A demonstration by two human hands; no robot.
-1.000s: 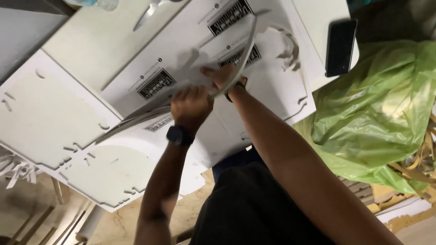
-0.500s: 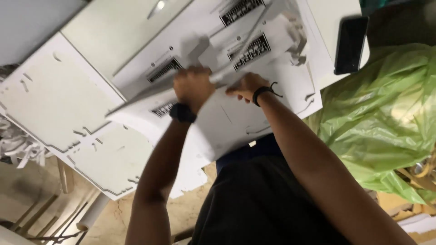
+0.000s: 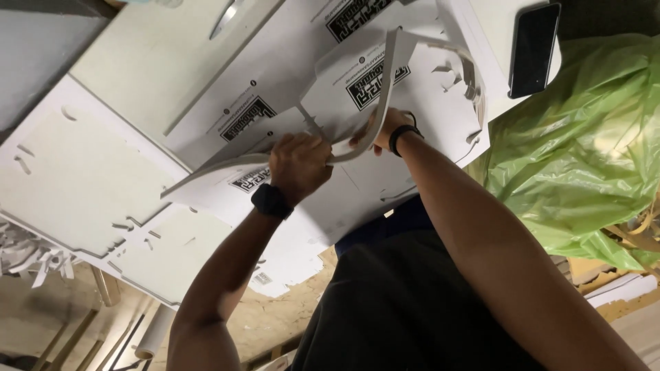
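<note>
At the centre of the frame the left hand [image 3: 299,165] was clenched on the lower edge of a white foam sheet [image 3: 357,103], and the right hand [image 3: 385,130] gripped the same sheet just to its right, fingers tucked behind it. The sheet bent upward in a sharp curve, more folded than half a second before, when it lay flatter across the stack of white boards [image 3: 89,178]. Both hands had shifted slightly right and closer together. A black phone [image 3: 533,48] lay at the upper right, above a green plastic bag [image 3: 584,151]. White paper scraps [image 3: 31,251] sat at the left edge.
</note>
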